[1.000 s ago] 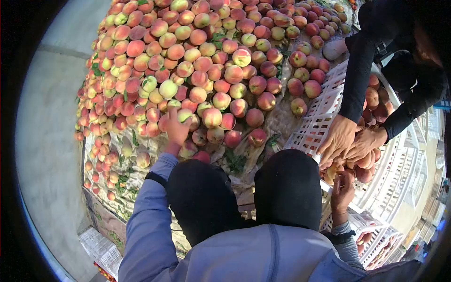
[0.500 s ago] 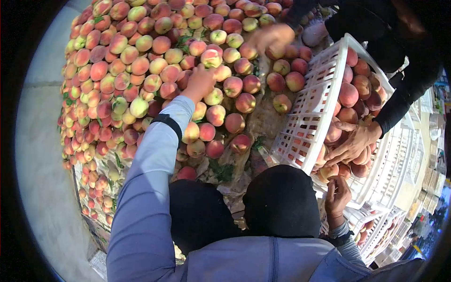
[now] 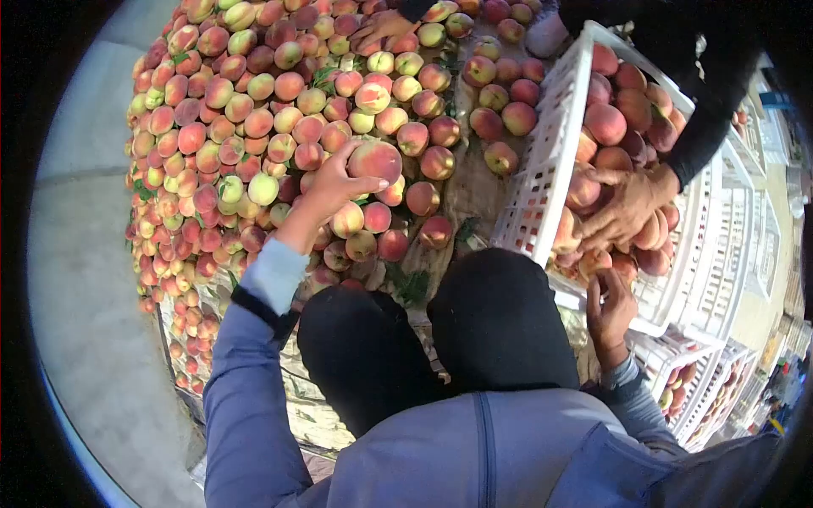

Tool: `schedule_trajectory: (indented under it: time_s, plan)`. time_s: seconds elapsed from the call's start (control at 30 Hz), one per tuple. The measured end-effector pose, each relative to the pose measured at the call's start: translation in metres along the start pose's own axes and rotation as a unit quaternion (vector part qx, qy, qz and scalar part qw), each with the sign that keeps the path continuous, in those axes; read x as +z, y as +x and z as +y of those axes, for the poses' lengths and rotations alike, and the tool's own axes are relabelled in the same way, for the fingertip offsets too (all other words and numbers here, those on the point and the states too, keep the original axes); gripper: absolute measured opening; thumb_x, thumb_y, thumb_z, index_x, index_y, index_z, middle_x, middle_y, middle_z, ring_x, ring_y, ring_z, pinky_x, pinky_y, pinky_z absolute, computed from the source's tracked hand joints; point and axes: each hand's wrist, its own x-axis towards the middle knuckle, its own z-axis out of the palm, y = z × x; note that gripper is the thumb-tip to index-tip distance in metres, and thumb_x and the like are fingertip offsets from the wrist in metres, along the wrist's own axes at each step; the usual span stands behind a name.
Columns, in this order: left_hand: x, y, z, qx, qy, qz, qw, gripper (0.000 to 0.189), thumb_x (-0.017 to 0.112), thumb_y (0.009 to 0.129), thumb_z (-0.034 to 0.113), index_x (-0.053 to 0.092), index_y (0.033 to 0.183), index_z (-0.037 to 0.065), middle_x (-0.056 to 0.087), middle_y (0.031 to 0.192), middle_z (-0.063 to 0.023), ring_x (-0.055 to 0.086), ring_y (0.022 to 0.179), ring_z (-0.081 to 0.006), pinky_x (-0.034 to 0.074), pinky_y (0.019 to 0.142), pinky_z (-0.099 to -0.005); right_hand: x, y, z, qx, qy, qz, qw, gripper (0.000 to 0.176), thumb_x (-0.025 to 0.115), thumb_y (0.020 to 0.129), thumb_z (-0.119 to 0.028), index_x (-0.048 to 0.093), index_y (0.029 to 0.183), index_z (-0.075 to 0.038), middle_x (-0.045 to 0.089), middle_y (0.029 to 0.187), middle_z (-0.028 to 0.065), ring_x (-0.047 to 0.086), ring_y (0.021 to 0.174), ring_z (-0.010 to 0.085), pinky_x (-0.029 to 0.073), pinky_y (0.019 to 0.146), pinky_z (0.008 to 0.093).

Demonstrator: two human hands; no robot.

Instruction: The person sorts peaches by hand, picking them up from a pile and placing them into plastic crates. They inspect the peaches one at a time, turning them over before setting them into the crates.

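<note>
My left hand is closed around a large red-and-yellow peach, lifted just above the heap of peaches. Thumb and fingers wrap its left side and underside. At the near edge of a white plastic crate, my right hand has its fingers curled, close below a peach inside. Whether those fingers grip anything is hidden. The crate is tilted and holds many peaches.
Another person's hand lies on the peaches in the crate; their other hand reaches into the heap's far side. More white crates stand at the right. Pale concrete borders the heap on the left.
My left hand has drawn back toward me, turned, and now holds a peach up. The other person's far hand has moved left over the heap. My right hand stays by the crate.
</note>
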Motion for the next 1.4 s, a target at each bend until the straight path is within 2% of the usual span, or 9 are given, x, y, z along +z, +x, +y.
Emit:
schedule_trajectory:
  time_s: [0.13,0.23,0.37,0.43,0.47,0.63,0.8,1.1,1.4]
  plan:
    - [0.018,-0.037,0.086,0.096,0.035,-0.038,0.994,0.065,0.081,0.074,0.025,0.055,0.128,0.000,0.062,0.117,-0.0085,0.061,0.106,-0.0159,0.049,0.094,-0.0330,-0.006,0.004,-0.007,0.085,0.280,-0.007,0.956,0.010,0.067,0.090,-0.006,0.064,0.098,0.000,0.063,0.081,0.0017,0.059,0.076,0.0084,0.048,0.067,0.0254]
    - [0.055,-0.063,0.150,0.139,0.014,-0.066,0.988,0.065,0.080,0.074,0.026,0.055,0.128,-0.001,0.063,0.117,-0.0097,0.063,0.107,-0.0180,0.049,0.095,-0.0335,-0.027,0.012,-0.045,0.050,0.493,-0.051,0.867,0.027,0.067,0.091,-0.008,0.059,0.115,0.001,0.063,0.095,0.0040,0.060,0.084,0.0105,0.049,0.075,0.0238]
    - [0.135,-0.099,0.207,0.192,0.082,-0.099,0.973,0.066,0.080,0.077,0.028,0.052,0.130,0.002,0.064,0.116,-0.0103,0.063,0.106,-0.0187,0.050,0.093,-0.0332,-0.056,0.016,-0.098,-0.053,0.715,-0.211,0.665,0.064,0.072,0.090,-0.015,0.037,0.143,-0.005,0.056,0.123,0.0106,0.060,0.101,0.0156,0.055,0.081,0.0314]
    - [0.163,-0.105,0.203,0.241,0.089,-0.175,0.950,0.062,0.078,0.081,0.028,0.050,0.131,0.003,0.063,0.116,-0.0116,0.063,0.106,-0.0205,0.050,0.093,-0.0333,-0.070,0.015,-0.096,-0.045,0.719,-0.184,0.669,0.067,0.073,0.088,-0.010,0.035,0.143,-0.004,0.057,0.123,0.0109,0.060,0.106,0.0179,0.057,0.081,0.0340]
    - [0.171,-0.113,0.209,0.215,0.077,-0.206,0.952,0.065,0.074,0.084,0.015,0.043,0.140,0.003,0.051,0.135,-0.0120,0.048,0.129,-0.0212,0.040,0.108,-0.0365,-0.077,0.015,-0.091,-0.027,0.720,-0.185,0.668,0.070,0.074,0.086,-0.007,0.035,0.143,-0.004,0.057,0.123,0.0109,0.060,0.110,0.0192,0.058,0.082,0.0355]
    - [0.136,-0.118,0.198,0.200,0.085,-0.088,0.972,0.046,0.067,0.089,0.012,0.052,0.131,0.000,0.054,0.130,-0.0109,0.054,0.121,-0.0201,0.046,0.104,-0.0371,-0.067,0.010,-0.013,-0.079,0.359,0.089,0.926,0.073,0.086,0.068,-0.010,0.047,0.130,-0.004,0.057,0.121,0.0113,0.058,0.112,0.0190,0.049,0.097,0.0340]
    - [0.087,-0.129,0.164,0.129,0.136,0.000,0.982,0.031,0.063,0.092,0.012,0.059,0.120,-0.001,0.061,0.119,-0.0085,0.058,0.112,-0.0158,0.047,0.097,-0.0313,-0.073,-0.001,0.010,-0.023,0.384,0.069,0.921,0.079,0.089,0.068,-0.014,0.047,0.133,-0.001,0.053,0.132,0.0122,0.055,0.118,0.0195,0.047,0.100,0.0341]
    - [0.003,-0.166,0.082,0.050,0.072,0.197,0.976,0.033,0.062,0.095,0.020,0.060,0.117,-0.004,0.062,0.112,-0.0114,0.062,0.103,-0.0178,0.053,0.089,-0.0302,-0.063,0.004,0.051,0.117,0.337,-0.062,0.932,0.063,0.087,0.069,-0.025,0.060,0.119,0.001,0.069,0.102,0.0137,0.067,0.093,0.0186,0.054,0.084,0.0318]
    - [-0.044,-0.208,-0.023,-0.017,-0.011,0.264,0.964,0.029,0.065,0.092,0.019,0.061,0.115,0.002,0.063,0.106,-0.0044,0.063,0.092,-0.0140,0.051,0.083,-0.0286,-0.021,0.019,0.062,0.064,0.210,-0.156,0.963,0.072,0.087,0.065,-0.032,0.060,0.123,0.002,0.070,0.103,0.0151,0.068,0.095,0.0258,0.052,0.086,0.0338]
